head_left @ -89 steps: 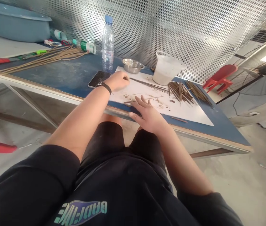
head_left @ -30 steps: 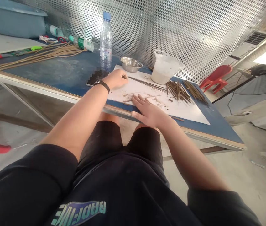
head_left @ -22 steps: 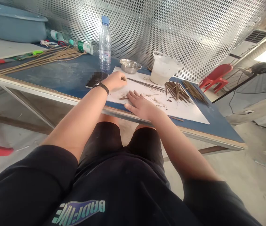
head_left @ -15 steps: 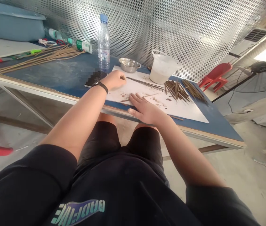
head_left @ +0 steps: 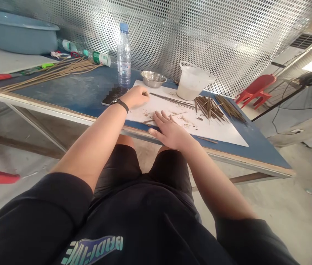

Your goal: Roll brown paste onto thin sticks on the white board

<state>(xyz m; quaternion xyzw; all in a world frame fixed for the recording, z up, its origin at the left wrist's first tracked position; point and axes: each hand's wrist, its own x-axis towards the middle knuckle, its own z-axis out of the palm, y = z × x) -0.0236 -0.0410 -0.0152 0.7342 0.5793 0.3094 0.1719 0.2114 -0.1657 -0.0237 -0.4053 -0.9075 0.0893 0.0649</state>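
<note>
My left hand (head_left: 137, 96) is closed, its knuckles up, over the left side of a white board (head_left: 229, 134). Its fingers curl under, so whatever they may hold is hidden. Just right of them begin several long, thin dark sticks (head_left: 169, 99). My right hand (head_left: 171, 130) lies flat with fingers spread at the board's front edge. A thin brown strip (head_left: 148, 121) shows beside its fingertips and seems to run beneath them. Brown crumbs (head_left: 185, 119) are scattered nearby. One short stick (head_left: 207, 140) lies by the front edge.
Behind the board stand a metal bowl (head_left: 153, 79), a translucent plastic pitcher (head_left: 194, 81) and a clear bottle (head_left: 124, 55). Bundles of brown sticks (head_left: 211, 108) lie at right. A phone (head_left: 114, 95) is beside my left wrist. Long tan rods (head_left: 53, 71) and a blue basin (head_left: 20, 36) sit left.
The whole view has shifted slightly, so things appear a little lower and further right. Both hands stay in nearly the same places on the board.
</note>
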